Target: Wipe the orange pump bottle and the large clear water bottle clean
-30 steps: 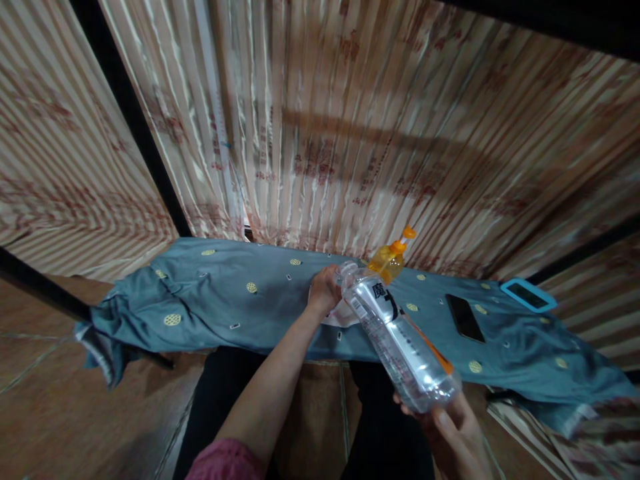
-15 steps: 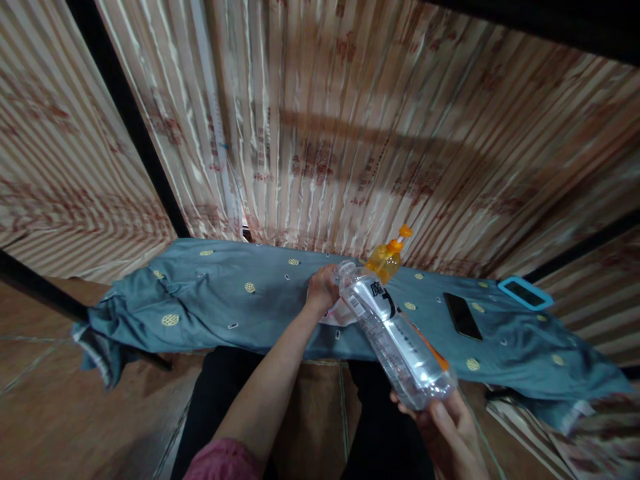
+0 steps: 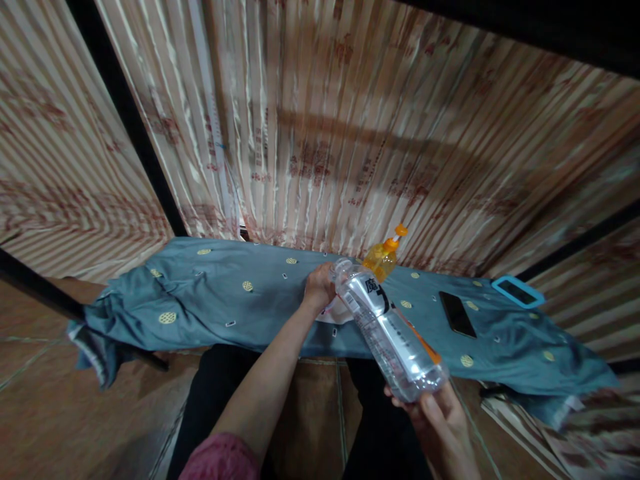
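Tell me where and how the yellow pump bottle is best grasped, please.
I would grip the pump bottle around its body, coming from the right: it seems to stand upright, its narrow pump head projects above, and the clear bottle overlaps its lower part in view.

On the silver label (image 3: 399, 333) of the clear bottle (image 3: 387, 330), which slants over the front edge of the blue-grey cloth (image 3: 270, 303), the black character 魔 (image 3: 371, 286) can be read towards the neck; a larger black character (image 3: 383, 305) below it shows only partly. Alongside runs fine print (image 3: 375, 343), too small to read. Past the cloth's back edge, the striped curtain (image 3: 313, 87) bears reddish characters (image 3: 367, 170), too blurred to read.
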`<state>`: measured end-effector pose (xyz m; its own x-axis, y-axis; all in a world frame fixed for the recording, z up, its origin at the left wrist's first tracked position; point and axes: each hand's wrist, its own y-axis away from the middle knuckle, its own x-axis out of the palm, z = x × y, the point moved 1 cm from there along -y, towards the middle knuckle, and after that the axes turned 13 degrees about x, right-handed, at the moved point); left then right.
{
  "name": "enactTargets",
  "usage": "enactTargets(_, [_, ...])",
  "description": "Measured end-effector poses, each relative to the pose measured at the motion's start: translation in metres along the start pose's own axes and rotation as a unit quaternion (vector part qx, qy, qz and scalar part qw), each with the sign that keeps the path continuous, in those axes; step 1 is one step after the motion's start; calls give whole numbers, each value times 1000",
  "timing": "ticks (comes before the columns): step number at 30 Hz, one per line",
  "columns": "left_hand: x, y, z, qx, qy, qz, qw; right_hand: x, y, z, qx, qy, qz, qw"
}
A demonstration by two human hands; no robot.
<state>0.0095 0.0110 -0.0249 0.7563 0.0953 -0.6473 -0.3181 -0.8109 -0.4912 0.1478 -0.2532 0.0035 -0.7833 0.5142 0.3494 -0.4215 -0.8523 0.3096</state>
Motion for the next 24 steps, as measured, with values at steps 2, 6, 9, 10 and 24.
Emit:
enactTargets(2, [1,0,1,1,-2,-2,1000,0,0,-1,2,-2,-1,1000])
enactTargets(6, [2,0,2,3,4,-3,1000,-2,-1,-3,4,-5,-2,1000])
enactTargets(9, [1,-1,1,0,1,-3,1000,-3,-1,-4,-3,-1,-1,1000])
enactTargets(10, [1,-1,1,-1,-1,-2,1000,-2,-1,-3,-4,0,0,1000])
enactTargets(24, [-1,-2,-2,-8,-5,12,1000,4,3,-2,0,-3,-2,1000])
